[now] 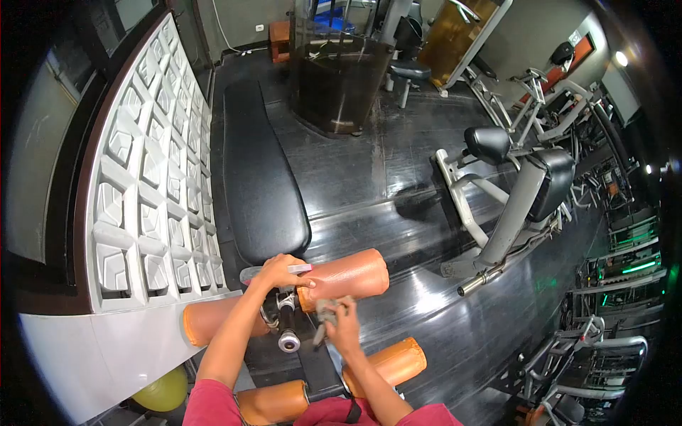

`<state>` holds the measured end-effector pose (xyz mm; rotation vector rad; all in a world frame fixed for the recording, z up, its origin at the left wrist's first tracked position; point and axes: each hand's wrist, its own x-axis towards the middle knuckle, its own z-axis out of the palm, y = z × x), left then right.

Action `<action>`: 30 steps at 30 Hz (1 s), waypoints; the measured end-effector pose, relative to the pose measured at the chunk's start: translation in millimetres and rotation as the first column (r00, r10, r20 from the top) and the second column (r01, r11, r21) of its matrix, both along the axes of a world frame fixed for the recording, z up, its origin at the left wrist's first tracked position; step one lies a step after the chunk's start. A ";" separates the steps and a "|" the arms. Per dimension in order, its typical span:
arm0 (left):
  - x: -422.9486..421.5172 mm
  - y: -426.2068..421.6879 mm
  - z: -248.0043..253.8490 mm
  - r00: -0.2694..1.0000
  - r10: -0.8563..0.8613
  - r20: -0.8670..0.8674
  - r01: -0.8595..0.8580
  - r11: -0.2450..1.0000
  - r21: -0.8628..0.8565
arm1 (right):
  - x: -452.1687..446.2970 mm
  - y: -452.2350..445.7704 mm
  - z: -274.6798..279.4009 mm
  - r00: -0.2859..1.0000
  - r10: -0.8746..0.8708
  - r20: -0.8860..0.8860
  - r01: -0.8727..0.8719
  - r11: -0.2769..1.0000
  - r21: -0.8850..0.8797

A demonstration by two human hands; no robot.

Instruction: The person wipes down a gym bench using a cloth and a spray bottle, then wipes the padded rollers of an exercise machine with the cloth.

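Lower centre: grey cloth, bunched in my right grip, beneath orange pad; clear bottle, clasped in left grip.

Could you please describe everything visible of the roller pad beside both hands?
The roller pad is a thick cylinder with a glossy, reddish-brown, leather-like cover, more orange at its left end. It lies on its side, its right end higher in the picture. The left hand appears to touch its left end; the right hand holds a grey cloth by its lower edge, contact unclear.
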<state>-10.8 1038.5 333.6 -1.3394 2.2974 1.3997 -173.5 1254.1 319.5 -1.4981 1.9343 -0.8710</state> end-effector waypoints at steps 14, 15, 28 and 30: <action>-14.7 7.3 36.0 0.989 -0.083 0.125 0.114 0.957 -0.266 | 28.9 3.5 -25.4 0.834 -0.230 0.502 0.241 0.970 0.044; -18.7 8.8 40.0 0.988 -0.081 0.133 0.116 0.954 -0.277 | 42.3 2.7 -18.9 0.757 -0.186 0.626 0.177 0.981 0.077; -111.4 52.9 142.9 0.950 0.032 -0.311 -0.200 0.829 -0.523 | -118.9 17.5 12.3 0.413 -0.405 0.816 0.296 0.907 0.301; -125.4 72.0 165.6 0.944 0.099 -0.314 -0.247 0.843 -0.477 | -152.9 27.3 23.6 0.383 -0.392 0.836 0.277 0.913 0.301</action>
